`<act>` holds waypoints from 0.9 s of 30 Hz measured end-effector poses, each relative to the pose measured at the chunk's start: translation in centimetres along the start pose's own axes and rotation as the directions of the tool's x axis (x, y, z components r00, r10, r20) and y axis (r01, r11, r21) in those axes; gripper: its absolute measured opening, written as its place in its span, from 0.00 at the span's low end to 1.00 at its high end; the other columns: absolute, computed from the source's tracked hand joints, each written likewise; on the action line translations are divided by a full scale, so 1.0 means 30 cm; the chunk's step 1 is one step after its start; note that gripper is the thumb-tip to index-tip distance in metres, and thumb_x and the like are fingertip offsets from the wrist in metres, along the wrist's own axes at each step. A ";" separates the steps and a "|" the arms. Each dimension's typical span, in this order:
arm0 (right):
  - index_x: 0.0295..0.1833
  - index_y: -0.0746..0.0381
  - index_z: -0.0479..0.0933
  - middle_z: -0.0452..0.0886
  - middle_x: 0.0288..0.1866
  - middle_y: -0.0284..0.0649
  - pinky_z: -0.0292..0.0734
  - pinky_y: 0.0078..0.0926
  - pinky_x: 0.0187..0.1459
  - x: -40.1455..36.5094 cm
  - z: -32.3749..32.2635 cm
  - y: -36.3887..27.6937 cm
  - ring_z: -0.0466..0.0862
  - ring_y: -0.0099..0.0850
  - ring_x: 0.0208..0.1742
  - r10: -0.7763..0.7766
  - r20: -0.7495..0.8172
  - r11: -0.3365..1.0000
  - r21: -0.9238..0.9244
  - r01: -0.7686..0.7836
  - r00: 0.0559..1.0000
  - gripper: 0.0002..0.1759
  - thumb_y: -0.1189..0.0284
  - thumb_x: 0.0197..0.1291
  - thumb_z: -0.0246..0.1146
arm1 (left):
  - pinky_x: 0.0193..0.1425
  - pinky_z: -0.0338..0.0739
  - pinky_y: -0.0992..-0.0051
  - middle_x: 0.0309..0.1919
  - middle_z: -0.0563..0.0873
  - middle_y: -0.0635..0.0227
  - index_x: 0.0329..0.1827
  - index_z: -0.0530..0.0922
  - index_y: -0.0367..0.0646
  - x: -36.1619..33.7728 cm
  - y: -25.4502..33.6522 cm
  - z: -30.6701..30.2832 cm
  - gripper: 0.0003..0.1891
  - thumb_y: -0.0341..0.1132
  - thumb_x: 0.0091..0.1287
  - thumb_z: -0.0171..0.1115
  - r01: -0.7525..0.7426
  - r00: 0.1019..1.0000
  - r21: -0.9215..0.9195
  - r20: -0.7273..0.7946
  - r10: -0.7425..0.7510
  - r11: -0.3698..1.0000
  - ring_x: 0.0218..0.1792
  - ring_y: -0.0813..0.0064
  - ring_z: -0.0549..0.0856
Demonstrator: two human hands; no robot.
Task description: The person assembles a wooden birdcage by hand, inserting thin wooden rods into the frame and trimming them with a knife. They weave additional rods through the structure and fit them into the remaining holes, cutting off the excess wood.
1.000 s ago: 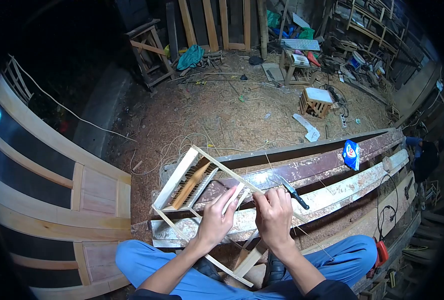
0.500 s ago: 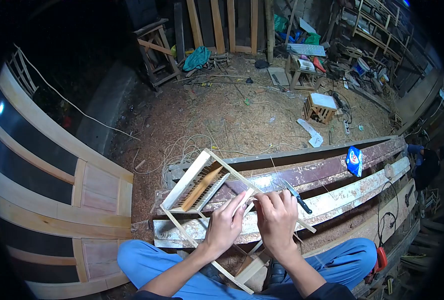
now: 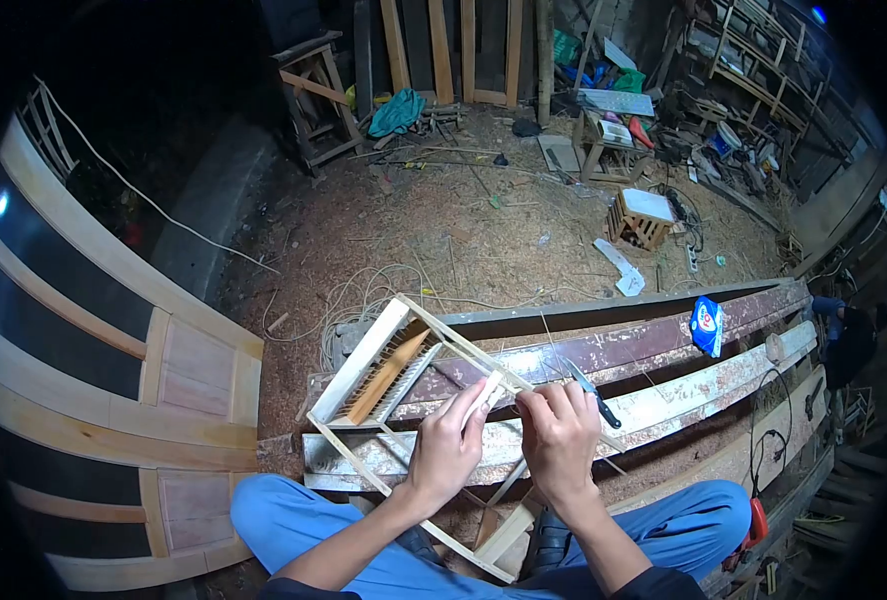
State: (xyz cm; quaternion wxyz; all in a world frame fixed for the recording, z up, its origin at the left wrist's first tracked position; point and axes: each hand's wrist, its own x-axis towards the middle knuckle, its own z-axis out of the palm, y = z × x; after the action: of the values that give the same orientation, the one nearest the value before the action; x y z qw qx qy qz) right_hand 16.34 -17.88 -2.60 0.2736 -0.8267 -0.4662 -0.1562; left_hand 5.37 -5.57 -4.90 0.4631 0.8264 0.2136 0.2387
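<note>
A light wooden cage-like frame (image 3: pixel 357 366) with rows of thin bars along one side leans over my lap, tilted. A flat brown wooden slat (image 3: pixel 389 378) lies among the bars. My left hand (image 3: pixel 448 438) is closed, pinching a short pale wooden strip (image 3: pixel 491 388) by the frame's upper right corner. Close beside it, my right hand (image 3: pixel 562 440) is closed too, fingertips pressed together at that corner; what they pinch is hidden. A knife with a black handle (image 3: pixel 609 412) lies just beyond my right hand on the planks.
Long boards, including a worn white plank (image 3: pixel 684 405), stretch across in front of me. A blue packet (image 3: pixel 707 326) rests on the reddish board. Panelled wooden doors (image 3: pixel 199 370) stand at left. Cord coils (image 3: pixel 349 305), a slatted stool (image 3: pixel 641 218) and wood shavings cover the ground beyond.
The wooden frame has turned and shifted slightly left. My right hand has moved a little to the right, widening the gap to my left hand, which stays nearly in place.
</note>
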 end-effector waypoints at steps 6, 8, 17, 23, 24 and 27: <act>0.40 0.60 0.83 0.81 0.36 0.37 0.72 0.40 0.42 0.005 0.030 0.001 0.79 0.39 0.40 0.027 0.015 0.996 0.079 -0.029 1.000 0.07 0.76 0.55 0.73 | 0.61 0.83 0.60 0.54 0.88 0.40 0.66 0.80 0.30 -0.035 0.036 0.020 0.18 0.26 0.76 0.61 0.020 0.998 0.008 0.057 -0.020 1.000 0.56 0.46 0.89; 0.40 0.60 0.83 0.81 0.35 0.37 0.72 0.39 0.43 -0.001 0.029 -0.004 0.79 0.40 0.40 0.038 0.039 0.997 0.060 -0.040 0.999 0.08 0.76 0.55 0.73 | 0.59 0.83 0.59 0.53 0.88 0.39 0.66 0.79 0.30 -0.041 0.028 0.032 0.18 0.27 0.76 0.61 0.029 0.999 -0.024 0.037 -0.029 0.999 0.55 0.46 0.90; 0.37 0.63 0.81 0.78 0.40 0.42 0.70 0.39 0.45 -0.012 0.006 0.031 0.77 0.40 0.45 0.113 0.120 0.992 -0.063 -0.106 0.986 0.04 0.77 0.56 0.67 | 0.55 0.83 0.60 0.50 0.89 0.39 0.70 0.77 0.30 0.000 -0.077 0.053 0.20 0.28 0.77 0.59 0.135 0.990 -0.016 0.035 -0.134 0.991 0.49 0.49 0.91; 0.36 0.62 0.81 0.79 0.36 0.41 0.70 0.39 0.43 -0.047 0.057 0.080 0.78 0.40 0.41 0.065 0.118 0.998 0.011 -0.066 0.991 0.03 0.78 0.56 0.66 | 0.61 0.82 0.58 0.56 0.86 0.35 0.69 0.77 0.27 0.005 -0.117 0.081 0.21 0.28 0.76 0.58 0.147 0.988 -0.025 0.058 -0.145 0.989 0.57 0.41 0.88; 0.36 0.61 0.81 0.79 0.35 0.41 0.70 0.39 0.43 -0.048 0.065 0.086 0.78 0.40 0.40 0.064 0.106 0.997 0.040 -0.068 0.992 0.03 0.79 0.56 0.66 | 0.62 0.82 0.58 0.56 0.86 0.35 0.69 0.77 0.27 -0.002 -0.127 0.090 0.21 0.27 0.76 0.58 0.113 0.993 -0.025 0.044 -0.112 0.993 0.57 0.41 0.88; 0.36 0.61 0.81 0.79 0.34 0.40 0.70 0.39 0.42 -0.053 0.081 0.094 0.79 0.40 0.40 0.073 0.082 0.995 0.059 -0.078 0.994 0.04 0.80 0.55 0.66 | 0.63 0.81 0.60 0.57 0.86 0.36 0.70 0.76 0.28 -0.012 -0.133 0.103 0.21 0.29 0.77 0.58 0.106 0.994 -0.023 0.036 -0.106 0.994 0.59 0.44 0.88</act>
State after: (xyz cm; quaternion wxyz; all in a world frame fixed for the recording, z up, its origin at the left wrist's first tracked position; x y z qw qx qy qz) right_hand 17.94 -18.70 -6.25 0.2860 -0.8403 -0.4499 -0.0984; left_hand 6.38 -5.93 -9.86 0.4891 0.8121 0.2460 0.2019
